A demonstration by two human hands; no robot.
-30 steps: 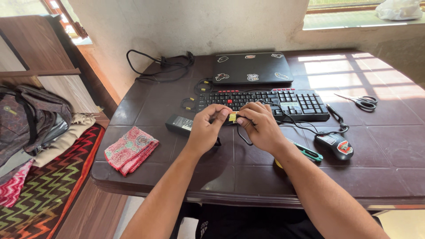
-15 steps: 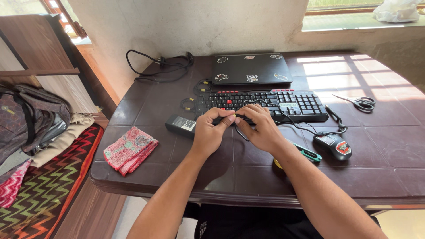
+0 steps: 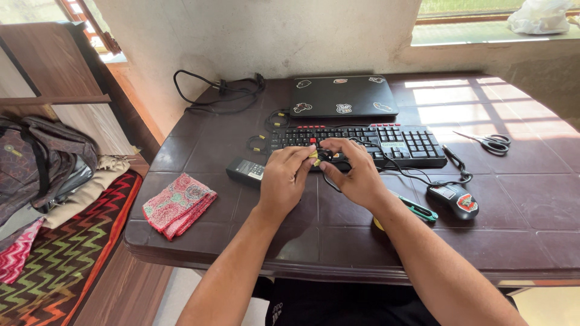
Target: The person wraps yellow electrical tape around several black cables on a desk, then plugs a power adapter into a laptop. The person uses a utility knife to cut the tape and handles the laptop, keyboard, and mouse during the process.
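**Both hands pinch a small black cable at the keyboard's near edge**

The left hand [image 3: 285, 180] and right hand [image 3: 356, 173] meet fingertip to fingertip over the dark brown table [image 3: 531, 223], just in front of the black keyboard [image 3: 362, 143]. Between them they grip a thin black cable [image 3: 329, 158] with a small yellow piece at the left fingertips; what that piece is cannot be told. Both hands are closed on it, thumbs and forefingers pinched, and neither is nearer than the other. The held stretch runs left to right, parallel to the keyboard's long side, and its slack loops toward the near side under the right hand.

To the right lie a black mouse [image 3: 453, 199] and a green-handled tool [image 3: 417, 208], and scissors [image 3: 492, 143] farther right. A power adapter [image 3: 246, 171] sits just left of the left hand, a folded red cloth [image 3: 179, 204] well left. A closed laptop [image 3: 341, 96] lies beyond the keyboard.
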